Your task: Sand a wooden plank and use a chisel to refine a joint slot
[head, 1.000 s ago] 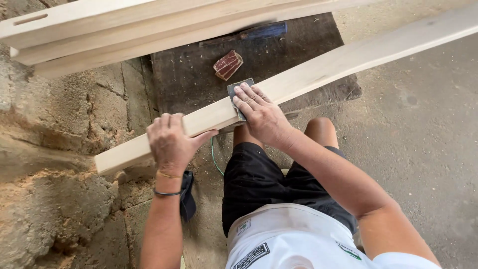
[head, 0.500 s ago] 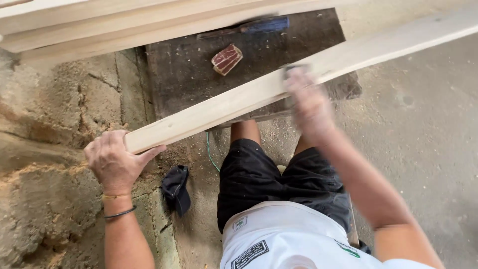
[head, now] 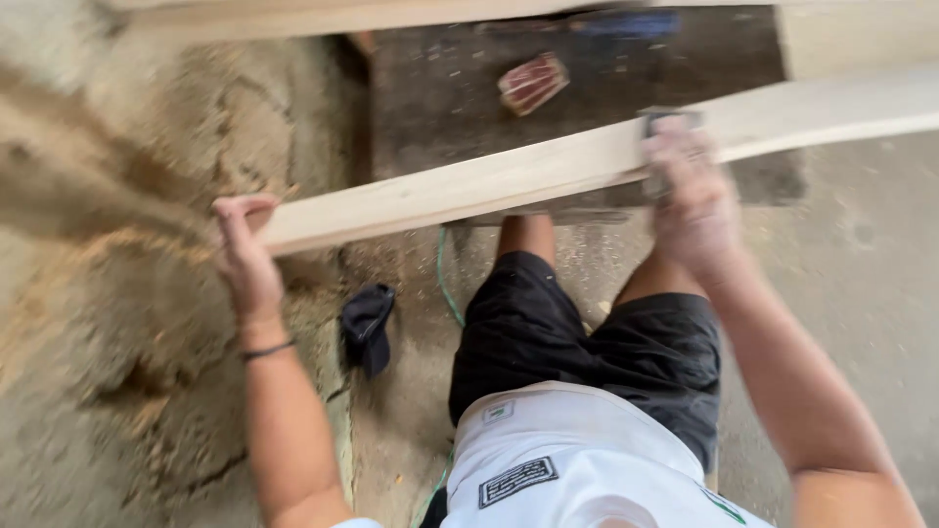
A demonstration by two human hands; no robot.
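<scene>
Your left hand (head: 246, 256) grips the near end of the pale wooden plank (head: 509, 181) at centre left — the plank slants up toward the upper right. Your right hand (head: 690, 196), blurred, presses a grey sanding pad (head: 667, 121) flat onto it.

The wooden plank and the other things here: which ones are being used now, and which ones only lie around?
In use:
wooden plank, gripped at its end by the left hand
grey sanding pad, pressed on the plank under the right hand

Lying about:
reddish block on the dark board
dark cloth on the floor
green cord
</scene>
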